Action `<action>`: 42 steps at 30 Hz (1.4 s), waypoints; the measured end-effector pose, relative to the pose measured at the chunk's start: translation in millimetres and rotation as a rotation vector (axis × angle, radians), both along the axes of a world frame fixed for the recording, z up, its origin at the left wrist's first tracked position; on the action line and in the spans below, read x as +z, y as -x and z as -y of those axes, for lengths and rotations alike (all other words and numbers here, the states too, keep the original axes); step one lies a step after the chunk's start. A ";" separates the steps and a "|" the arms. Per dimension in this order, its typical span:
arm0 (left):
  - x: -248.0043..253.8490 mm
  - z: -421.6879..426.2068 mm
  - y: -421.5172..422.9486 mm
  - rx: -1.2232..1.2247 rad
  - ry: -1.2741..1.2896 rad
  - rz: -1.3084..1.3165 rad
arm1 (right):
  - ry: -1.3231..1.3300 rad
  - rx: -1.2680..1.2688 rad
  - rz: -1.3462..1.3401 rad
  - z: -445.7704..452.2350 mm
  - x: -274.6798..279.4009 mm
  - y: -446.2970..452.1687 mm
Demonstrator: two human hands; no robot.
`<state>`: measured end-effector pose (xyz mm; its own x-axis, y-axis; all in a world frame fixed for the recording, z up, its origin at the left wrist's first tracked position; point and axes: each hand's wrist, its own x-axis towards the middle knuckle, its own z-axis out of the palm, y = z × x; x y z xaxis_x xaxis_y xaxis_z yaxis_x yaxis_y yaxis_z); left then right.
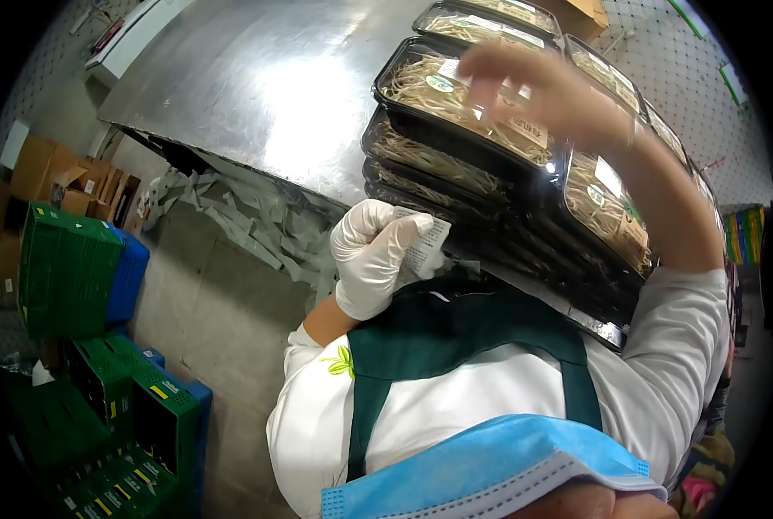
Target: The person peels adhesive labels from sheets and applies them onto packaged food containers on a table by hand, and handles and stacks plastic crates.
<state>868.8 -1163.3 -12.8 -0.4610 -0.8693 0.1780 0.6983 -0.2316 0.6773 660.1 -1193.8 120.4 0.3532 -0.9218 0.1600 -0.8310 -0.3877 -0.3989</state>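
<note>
My left hand [373, 251], in a white glove, is closed on a strip of printed labels [427, 245], pinched between thumb and fingers near the table's front edge. My right hand [516, 82] is bare and smeared by motion, so its fingers do not show clearly. It is over the top tray of bean sprouts [421, 86], a black tray with a clear lid, a round green-and-white sticker and a tan label. I cannot tell whether this hand touches the lid. Under that tray are more stacked trays [430, 156], and another labelled tray [598, 203] is to its right.
A metal table [222, 78] extends to the left of the stacks. Whitish strips [239, 221] hang below its edge. Green crates [67, 268] and blue crates [127, 277] are stacked on the floor at left, with cardboard boxes [67, 177] behind them.
</note>
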 end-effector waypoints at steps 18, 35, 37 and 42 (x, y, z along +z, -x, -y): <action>-88.6 36.8 -91.6 0.534 0.029 0.465 | 0.122 -0.655 -0.451 237.9 -38.1 206.5; -142.4 109.6 -123.0 0.267 -0.240 0.638 | 0.002 -0.341 -0.151 152.3 16.1 123.4; -178.2 137.0 -112.3 0.314 -0.362 0.542 | -0.041 -0.250 -0.054 103.4 36.2 88.5; -242.9 194.4 -52.2 0.221 -0.102 0.665 | 0.176 0.137 -0.388 -38.2 58.9 29.1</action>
